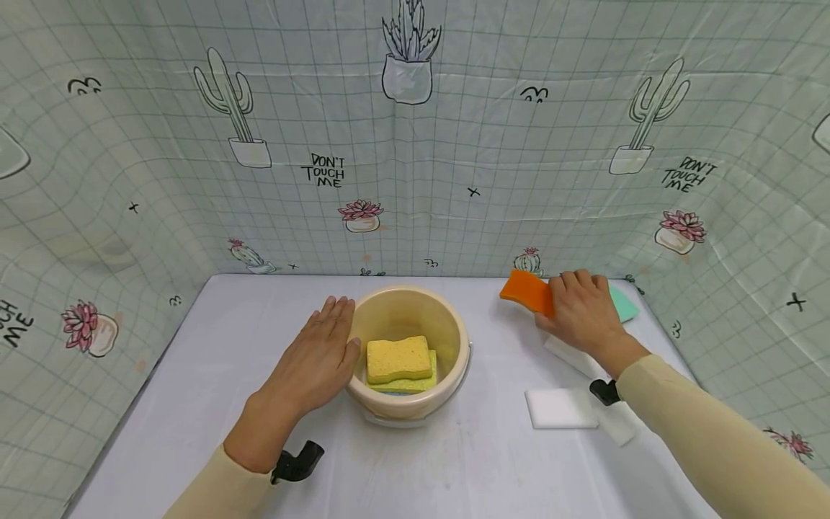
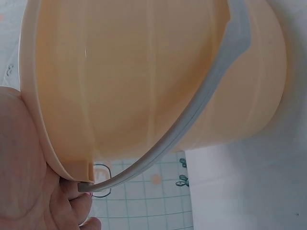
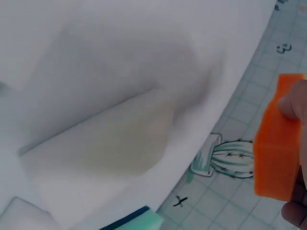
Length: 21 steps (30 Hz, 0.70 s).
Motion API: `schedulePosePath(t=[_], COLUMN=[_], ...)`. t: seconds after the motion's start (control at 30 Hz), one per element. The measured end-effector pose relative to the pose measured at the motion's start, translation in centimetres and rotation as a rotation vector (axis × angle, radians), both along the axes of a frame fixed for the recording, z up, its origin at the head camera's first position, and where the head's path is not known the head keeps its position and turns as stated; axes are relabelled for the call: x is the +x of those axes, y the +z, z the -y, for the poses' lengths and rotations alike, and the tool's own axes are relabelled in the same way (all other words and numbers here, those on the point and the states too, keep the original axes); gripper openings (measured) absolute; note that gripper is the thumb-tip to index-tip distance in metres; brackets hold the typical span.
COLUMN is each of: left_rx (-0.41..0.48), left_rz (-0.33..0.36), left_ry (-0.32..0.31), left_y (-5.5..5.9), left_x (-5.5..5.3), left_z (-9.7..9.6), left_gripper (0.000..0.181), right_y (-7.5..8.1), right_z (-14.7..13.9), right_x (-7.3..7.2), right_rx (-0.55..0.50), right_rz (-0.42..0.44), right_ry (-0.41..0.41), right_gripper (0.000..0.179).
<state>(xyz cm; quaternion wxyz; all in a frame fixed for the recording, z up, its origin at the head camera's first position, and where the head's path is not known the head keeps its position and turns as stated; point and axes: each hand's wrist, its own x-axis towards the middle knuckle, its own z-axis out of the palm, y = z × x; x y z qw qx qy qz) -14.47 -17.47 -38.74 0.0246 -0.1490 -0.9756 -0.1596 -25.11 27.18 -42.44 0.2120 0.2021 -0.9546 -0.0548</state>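
Note:
My left hand (image 1: 314, 353), fingers straight and together, rests against the left side of a cream bucket (image 1: 407, 310). In the left wrist view, the palm lies along the rim near one end of the grey handle (image 2: 177, 127). Inside the bucket is a wavy-edged yellow sponge (image 1: 398, 360) on top of a yellow-green one (image 1: 420, 383), with a bluish edge showing beneath. Over the table's back right, my right hand (image 1: 583, 310) pinches an orange sponge (image 1: 527, 291). The right wrist view shows a thumb on the sponge's face and fingertips behind it.
Below and beyond the right hand lie a mint-green sponge (image 1: 624, 304), a white block (image 1: 561, 409) and other white pieces (image 1: 570, 355), partly hidden by the right arm. A grid-patterned curtain (image 1: 415, 173) with cactus drawings stands along the table's back and sides.

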Motion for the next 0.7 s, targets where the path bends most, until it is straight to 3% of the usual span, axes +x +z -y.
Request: schedulePosePath(t=[0.23, 0.4, 0.57, 0.7], left_rx=[0.0, 0.012, 0.009, 0.005], left_rz=[-0.003, 0.0, 0.011, 0.022], left_ry=[-0.008, -0.017, -0.008, -0.003], left_y=[0.0, 0.1, 0.3, 0.4], left_x=[0.0, 0.0, 0.0, 0.1], left_z=[-0.2, -0.2, -0.2, -0.1], left_gripper=[0.066, 0.065, 0.065, 0.065], right_y=[1.5, 3.9, 7.3, 8.6], right_z=[2.6, 5.1, 9.2, 12.6], right_x=[0.5, 0.6, 1.5, 2.4], right_rx=[-0.001, -0.021, -0.06, -0.071], right_rz=[-0.082, -0.143, -0.105, -0.044], right_ry=[0.101, 0.169, 0.204, 0.254], right_gripper=[0.049, 0.051, 0.051, 0.052])
